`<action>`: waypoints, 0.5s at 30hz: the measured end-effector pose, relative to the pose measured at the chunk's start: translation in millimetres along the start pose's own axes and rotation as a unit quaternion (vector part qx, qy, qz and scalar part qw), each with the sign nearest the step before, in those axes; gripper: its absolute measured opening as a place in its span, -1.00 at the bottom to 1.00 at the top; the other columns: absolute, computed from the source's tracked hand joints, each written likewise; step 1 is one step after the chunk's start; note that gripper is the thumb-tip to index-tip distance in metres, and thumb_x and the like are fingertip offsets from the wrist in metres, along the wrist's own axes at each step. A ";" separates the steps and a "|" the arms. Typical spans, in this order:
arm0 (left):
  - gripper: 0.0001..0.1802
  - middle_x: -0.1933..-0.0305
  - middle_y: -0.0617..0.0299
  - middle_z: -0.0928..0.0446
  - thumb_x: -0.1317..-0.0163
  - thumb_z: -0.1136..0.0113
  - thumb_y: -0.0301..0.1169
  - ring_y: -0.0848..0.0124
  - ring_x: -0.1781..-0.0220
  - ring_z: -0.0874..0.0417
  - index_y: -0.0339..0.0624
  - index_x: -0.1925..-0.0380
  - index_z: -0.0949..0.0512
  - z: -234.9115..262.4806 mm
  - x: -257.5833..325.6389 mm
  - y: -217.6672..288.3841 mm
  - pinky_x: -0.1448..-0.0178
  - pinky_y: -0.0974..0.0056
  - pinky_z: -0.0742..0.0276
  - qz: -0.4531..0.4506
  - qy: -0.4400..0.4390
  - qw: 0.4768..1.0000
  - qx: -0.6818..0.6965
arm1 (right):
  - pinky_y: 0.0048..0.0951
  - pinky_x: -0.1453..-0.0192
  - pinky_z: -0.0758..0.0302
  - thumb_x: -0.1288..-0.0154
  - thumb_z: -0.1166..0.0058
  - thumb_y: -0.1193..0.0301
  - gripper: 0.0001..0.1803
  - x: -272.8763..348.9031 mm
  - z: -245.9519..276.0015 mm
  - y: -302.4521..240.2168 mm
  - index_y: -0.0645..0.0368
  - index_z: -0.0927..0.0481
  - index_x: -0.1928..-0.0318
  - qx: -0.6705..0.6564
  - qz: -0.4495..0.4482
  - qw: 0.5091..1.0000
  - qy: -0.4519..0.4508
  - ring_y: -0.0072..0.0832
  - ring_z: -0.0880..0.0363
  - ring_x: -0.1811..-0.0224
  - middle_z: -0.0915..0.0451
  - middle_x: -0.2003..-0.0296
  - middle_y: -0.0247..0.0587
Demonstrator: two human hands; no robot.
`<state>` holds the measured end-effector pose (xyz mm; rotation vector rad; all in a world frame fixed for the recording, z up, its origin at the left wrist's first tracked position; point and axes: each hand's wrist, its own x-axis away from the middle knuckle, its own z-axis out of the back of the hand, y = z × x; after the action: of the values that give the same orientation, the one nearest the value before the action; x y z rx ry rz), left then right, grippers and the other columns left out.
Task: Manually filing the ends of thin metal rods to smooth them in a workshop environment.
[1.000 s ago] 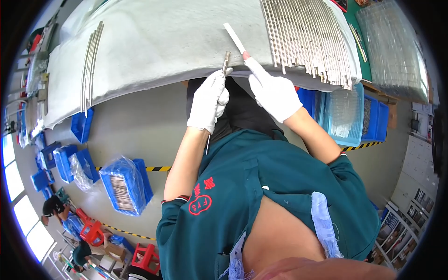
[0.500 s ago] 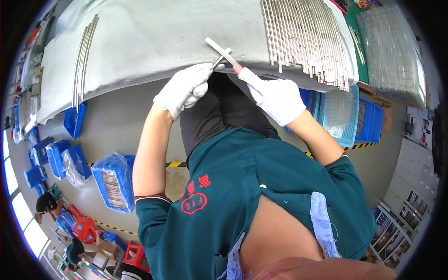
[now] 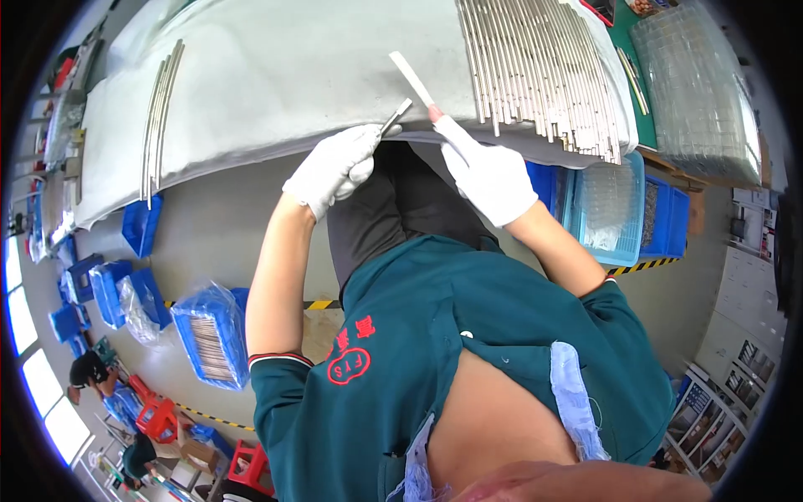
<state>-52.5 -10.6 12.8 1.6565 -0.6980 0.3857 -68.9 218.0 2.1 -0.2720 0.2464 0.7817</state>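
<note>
My gloved left hand (image 3: 336, 167) is closed around a slim metal rod (image 3: 396, 115), whose end sticks out up and to the right. A flat whitish strip (image 3: 409, 75) is gripped in my gloved right hand (image 3: 492, 180), its bare fingertip showing against the strip's lower end. The strip stands apart from the rod, above and to its right. Both hands are at the near edge of the cloth-covered table (image 3: 293, 79). Many metal rods (image 3: 539, 67) lie side by side on the table's right part, and several more (image 3: 159, 117) on its left.
A blue tray (image 3: 615, 209) stands below the table on the right. Clear plastic packaging (image 3: 698, 96) is piled at the far right. Down on the left floor are a blue crate of rods (image 3: 209, 339) and other blue bins (image 3: 142, 224). Other people (image 3: 92, 372) are at the lower left.
The strip has come off the rod it was crossing, shifting right and turning more upright. My left hand still holds the rod, slightly lower in the picture.
</note>
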 end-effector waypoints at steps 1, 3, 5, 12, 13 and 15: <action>-0.66 0.66 0.52 -0.20 -0.32 0.01 -0.21 0.71 0.70 -0.05 -0.14 0.01 -0.47 -3.4 0.2 -1.6 0.65 0.55 0.09 -0.010 0.016 1.000 -0.015 | -0.43 0.69 -0.35 -0.17 0.01 0.49 -0.65 5.3 -1.9 1.5 0.15 -0.49 -0.02 -0.030 0.001 0.999 0.041 -0.44 -0.38 0.79 -0.54 0.01 -0.14; -0.67 0.62 0.50 -0.25 -0.31 0.00 -0.21 0.71 0.66 -0.13 -0.17 0.05 -0.50 -8.7 4.3 1.8 0.61 0.55 -0.01 -0.025 0.044 0.997 -0.049 | -0.46 0.70 -0.35 -0.08 -0.01 0.53 -0.87 18.1 -1.4 4.8 0.23 -0.49 0.30 0.022 0.028 0.999 0.007 -0.45 -0.41 0.77 -0.28 -0.26 -0.08; -0.67 0.54 0.48 -0.35 -0.30 -0.04 -0.22 0.71 0.60 -0.23 -0.23 0.09 -0.52 -14.0 9.9 16.1 0.54 0.54 -0.14 -0.053 0.055 0.984 -0.163 | -0.47 0.71 -0.34 -0.02 -0.03 0.52 -0.91 24.6 1.2 6.6 0.19 -0.46 0.39 0.009 0.030 1.000 0.004 -0.47 -0.41 0.77 -0.27 -0.27 -0.09; -0.66 0.45 0.15 -0.51 0.00 -0.15 -0.43 0.26 0.40 -0.53 -0.06 0.14 -0.55 -64.6 -8.0 56.0 0.29 0.22 -0.44 -0.593 0.124 0.611 -0.509 | -0.34 0.65 -0.44 -0.14 -0.03 0.40 -0.78 26.5 -5.2 3.5 0.14 -0.55 0.19 -0.012 -0.033 0.996 -0.078 -0.35 -0.51 0.69 -0.53 0.12 -0.17; -0.69 0.48 0.19 -0.48 0.00 -0.15 -0.41 0.28 0.41 -0.52 -0.04 0.18 -0.54 -78.3 -16.4 66.6 0.33 0.21 -0.42 -0.583 0.099 0.581 -0.560 | -0.35 0.64 -0.46 -0.12 -0.04 0.40 -0.78 32.5 -17.9 8.0 0.14 -0.55 0.19 -0.020 -0.068 0.994 -0.088 -0.35 -0.52 0.68 -0.54 0.20 -0.20; -0.76 0.54 0.27 -0.40 0.02 -0.10 -0.36 0.29 0.43 -0.52 0.01 0.27 -0.49 -101.1 -27.3 74.9 0.40 0.21 -0.38 -0.584 0.127 0.494 -0.632 | -0.34 0.65 -0.46 -0.05 -0.07 0.42 -0.77 37.5 -21.5 10.0 0.14 -0.56 0.22 -0.014 -0.051 0.996 -0.072 -0.36 -0.53 0.67 -0.53 0.23 -0.21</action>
<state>-107.9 87.6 75.0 0.2614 0.5017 -0.7721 -53.0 242.3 -31.4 -0.2521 0.0853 0.7012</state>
